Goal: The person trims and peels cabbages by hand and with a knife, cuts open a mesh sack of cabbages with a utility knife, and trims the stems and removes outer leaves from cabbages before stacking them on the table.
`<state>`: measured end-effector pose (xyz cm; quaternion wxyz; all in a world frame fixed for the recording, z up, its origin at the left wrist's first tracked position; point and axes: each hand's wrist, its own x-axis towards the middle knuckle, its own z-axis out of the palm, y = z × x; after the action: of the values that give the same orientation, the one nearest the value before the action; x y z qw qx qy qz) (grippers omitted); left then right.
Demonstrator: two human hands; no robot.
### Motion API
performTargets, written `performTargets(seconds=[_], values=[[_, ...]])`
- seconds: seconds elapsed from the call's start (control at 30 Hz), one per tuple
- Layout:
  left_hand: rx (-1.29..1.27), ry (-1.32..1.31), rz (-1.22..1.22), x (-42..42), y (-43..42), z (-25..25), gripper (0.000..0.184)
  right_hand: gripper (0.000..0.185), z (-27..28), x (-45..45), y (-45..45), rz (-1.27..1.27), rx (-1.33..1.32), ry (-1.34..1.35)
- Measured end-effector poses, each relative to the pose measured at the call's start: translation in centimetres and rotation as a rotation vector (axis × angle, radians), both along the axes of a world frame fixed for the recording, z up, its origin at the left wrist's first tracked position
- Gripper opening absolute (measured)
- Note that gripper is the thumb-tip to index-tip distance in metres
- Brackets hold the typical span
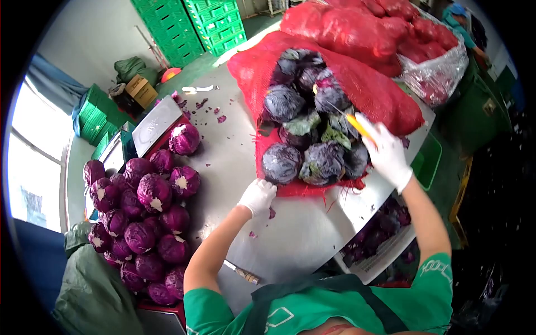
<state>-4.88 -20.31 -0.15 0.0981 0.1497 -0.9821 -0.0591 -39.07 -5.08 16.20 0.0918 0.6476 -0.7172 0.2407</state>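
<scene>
A red mesh bag point(385, 97) lies on the metal table, its side opened wide over several dark purple cabbages point(283, 104) with loose outer leaves. My left hand point(257, 196), in a white glove, is closed on the bag's near left edge, just below a cabbage point(281, 163). In my gloved right hand point(386, 152) is a knife with a yellow-orange handle point(360, 127). Its thin blade points up and left over the cabbages at the bag's right side. How the fingers wrap the handle is partly hidden.
Trimmed red cabbages point(139, 237) are piled at the left. Two more knives lie on the table point(229, 139), one white-handled point(198, 89), one near my body point(242, 272). Full red bags point(346, 33) stand behind; a white crate point(371, 273) sits below the right edge. Another person point(458, 22) is far right.
</scene>
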Motion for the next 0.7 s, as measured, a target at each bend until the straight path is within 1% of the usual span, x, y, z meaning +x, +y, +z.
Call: performTargets(seconds=[0.03, 0.07, 0.1, 0.17, 0.2, 0.23, 0.3, 0.33, 0.37, 0.43, 0.5, 0.53, 0.57, 0.6, 0.63, 0.7], values=[[0.015, -0.092, -0.007, 0.1, -0.1, 0.4, 0.01, 0.046, 2.2, -0.8, -3.0, 0.002, 0.022, 0.086], [-0.003, -0.094, -0.02, 0.4, -0.4, 0.3, 0.018, 0.043, 3.3, -2.2, -6.4, 0.024, -0.025, 0.25], [-0.01, -0.087, -0.005, 0.4, -0.6, 0.8, 0.018, 0.041, 4.3, -3.5, -9.7, 0.043, -0.074, 0.411], [0.171, 0.035, 0.056, -0.1, -0.9, 3.2, 0.022, 0.035, 6.1, -5.5, -15.8, 0.122, -0.178, 0.666], [0.162, 0.146, 0.108, -0.8, -1.2, 4.6, 0.021, 0.034, 7.0, -5.6, -18.3, 0.046, -0.049, 0.713], [0.153, 0.151, 0.112, -1.8, -1.9, 6.3, 0.021, 0.026, 7.9, -6.0, -20.3, 0.078, -0.024, 0.761], [0.031, 0.355, 0.226, -4.4, -4.5, 9.9, 0.019, 0.021, 8.2, -7.0, -23.9, 0.163, -0.045, 0.797], [-0.001, 0.415, 0.248, -5.9, -6.3, 11.6, 0.018, 0.021, 8.8, -6.8, -25.4, 0.15, 0.052, 0.793], [-0.031, 0.476, 0.271, -7.4, -8.5, 12.9, 0.018, 0.02, 8.6, -7.6, -26.9, 0.191, 0.056, 0.859], [-0.127, 0.592, 0.364, -10.9, -13.1, 14.2, 0.02, 0.021, 8.7, -7.7, -29.3, 0.142, 0.107, 0.937], [-0.131, 0.619, 0.46, -14.3, -18.0, 14.4, 0.029, 0.021, 8.8, -8.6, -31.4, 0.189, 0.104, 0.953], [-0.137, 0.628, 0.462, -16.0, -20.1, 14.3, 0.029, 0.022, 8.9, -9.1, -32.4, 0.237, 0.111, 0.961], [-0.159, 0.605, 0.517, -17.7, -22.1, 14.1, 0.034, 0.022, 9.0, -9.4, -33.2, 0.237, 0.104, 0.968], [-0.18, 0.581, 0.573, -19.1, -23.4, 14.1, 0.04, 0.023, 9.0, -9.7, -34.0, 0.31, 0.034, 0.936], [-0.11, 0.516, 0.668, -20.5, -24.1, 14.4, 0.051, 0.025, 9.1, -9.6, -34.6, 0.38, -0.035, 0.9], [-0.037, 0.417, 0.777, -22.5, -25.4, 15.1, 0.055, 0.028, 10.1, -10.4, -35.3, 0.385, -0.029, 0.907]])
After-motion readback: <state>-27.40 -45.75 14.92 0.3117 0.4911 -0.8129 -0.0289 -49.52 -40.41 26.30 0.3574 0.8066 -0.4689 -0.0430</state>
